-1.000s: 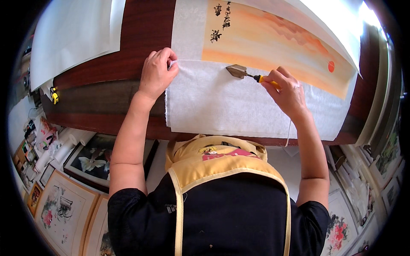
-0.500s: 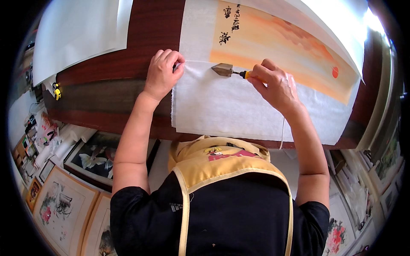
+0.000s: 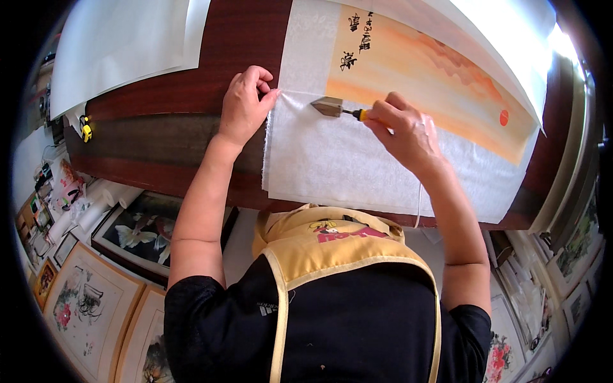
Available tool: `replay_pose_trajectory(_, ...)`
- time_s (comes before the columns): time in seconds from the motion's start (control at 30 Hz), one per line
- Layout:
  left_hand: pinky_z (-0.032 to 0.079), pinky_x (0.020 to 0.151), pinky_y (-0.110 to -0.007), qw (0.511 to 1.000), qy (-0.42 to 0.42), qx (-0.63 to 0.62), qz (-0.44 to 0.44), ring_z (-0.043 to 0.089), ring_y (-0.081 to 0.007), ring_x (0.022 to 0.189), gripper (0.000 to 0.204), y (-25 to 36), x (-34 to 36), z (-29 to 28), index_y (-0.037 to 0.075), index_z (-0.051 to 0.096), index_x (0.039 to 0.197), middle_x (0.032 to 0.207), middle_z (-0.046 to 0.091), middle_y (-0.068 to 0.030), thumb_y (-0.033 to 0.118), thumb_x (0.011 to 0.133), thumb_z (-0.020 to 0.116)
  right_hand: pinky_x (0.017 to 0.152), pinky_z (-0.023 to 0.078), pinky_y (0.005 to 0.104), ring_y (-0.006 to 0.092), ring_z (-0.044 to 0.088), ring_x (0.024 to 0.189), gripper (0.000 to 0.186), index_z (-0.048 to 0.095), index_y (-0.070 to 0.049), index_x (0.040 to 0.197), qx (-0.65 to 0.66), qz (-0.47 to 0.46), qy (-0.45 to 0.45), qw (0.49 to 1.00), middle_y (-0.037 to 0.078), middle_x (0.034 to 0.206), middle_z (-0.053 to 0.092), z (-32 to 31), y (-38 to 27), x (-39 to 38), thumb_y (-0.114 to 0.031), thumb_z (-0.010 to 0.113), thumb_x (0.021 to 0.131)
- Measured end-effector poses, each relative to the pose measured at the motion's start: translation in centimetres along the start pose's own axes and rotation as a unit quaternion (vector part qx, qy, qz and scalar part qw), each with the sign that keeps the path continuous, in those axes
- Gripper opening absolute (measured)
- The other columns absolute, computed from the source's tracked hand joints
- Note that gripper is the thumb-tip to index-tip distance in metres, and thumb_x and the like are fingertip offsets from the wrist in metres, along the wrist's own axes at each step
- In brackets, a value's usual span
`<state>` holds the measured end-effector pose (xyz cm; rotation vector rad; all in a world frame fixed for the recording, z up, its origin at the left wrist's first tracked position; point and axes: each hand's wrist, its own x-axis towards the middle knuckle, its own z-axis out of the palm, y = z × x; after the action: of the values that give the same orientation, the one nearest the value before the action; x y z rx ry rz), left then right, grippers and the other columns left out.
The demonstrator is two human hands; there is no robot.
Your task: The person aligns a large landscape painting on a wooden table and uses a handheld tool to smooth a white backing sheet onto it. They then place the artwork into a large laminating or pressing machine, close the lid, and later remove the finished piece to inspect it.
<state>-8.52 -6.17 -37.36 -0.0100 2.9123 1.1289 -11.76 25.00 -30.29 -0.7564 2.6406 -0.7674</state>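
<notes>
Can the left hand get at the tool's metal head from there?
Probably yes: the left hand pinches the white sheet by its edge, close to the metal head, with only sheet showing between. It would likely have to let go first.

Honestly, your palette is lovely: that painting [image 3: 408, 70] melts from pale peach to orange, with rusty-pink cloud streaks on the far side, a solid red disc [image 3: 504, 118] at right and black calligraphy [image 3: 348, 60] at left. Your backing sheet [image 3: 357, 159] is plain soft white. Your small pointed iron [image 3: 329, 106] has a dull grey-brown head, a black collar and a yellow handle; its cord [image 3: 419, 204] is white. Your table [image 3: 242, 51] is dark reddish brown, and the tape measure [image 3: 85, 128] at far left is yellow and black. You've got a golden-yellow apron [image 3: 348, 262] with cream trim and a pinkish-red print, over a black T-shirt [image 3: 364, 325].
</notes>
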Motion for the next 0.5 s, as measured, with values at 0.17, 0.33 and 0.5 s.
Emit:
replay_pose_trajectory(0.17,0.052,0.074,-0.031,0.999,-0.016,-0.029,-0.033,0.06,-0.015,0.079,0.026,0.0,0.3,-0.3,0.002,0.061,0.104,0.086,0.063,-0.0057,0.008,0.084,0.076,0.061,0.055,0.0449,0.0326,0.066,0.072,0.011,0.062,-0.013,0.094,-0.01,-0.026,0.0,1.0,0.007,0.086,0.06,1.7,-2.9,2.5,-0.022,0.069,0.091)
replay_pose_trajectory(0.33,0.052,0.076,-0.031,0.988,0.085,-0.123,-0.046,0.06,-0.0158,0.082,0.025,-0.4,-0.8,0.3,0.003,0.059,0.108,0.094,0.062,-0.0072,0.007,0.087,0.072,0.06,0.055,0.0447,0.0324,0.066,0.071,0.012,0.063,-0.012,0.095,-0.026,-0.029,-0.001,0.999,0.008,0.088,0.061,2.5,-4.5,4.1,-0.021,0.069,0.091)
replay_pose_trajectory(0.5,0.048,0.087,-0.036,0.985,0.167,-0.005,0.045,0.058,-0.0243,0.099,0.021,-0.6,-3.0,0.1,0.005,0.059,0.11,0.105,0.061,-0.0101,0.006,0.09,0.066,0.061,0.055,0.0447,0.0331,0.067,0.073,0.011,0.063,-0.012,0.095,-0.04,-0.01,-0.001,0.999,0.009,0.089,0.062,2.8,-5.3,4.5,-0.021,0.068,0.091)
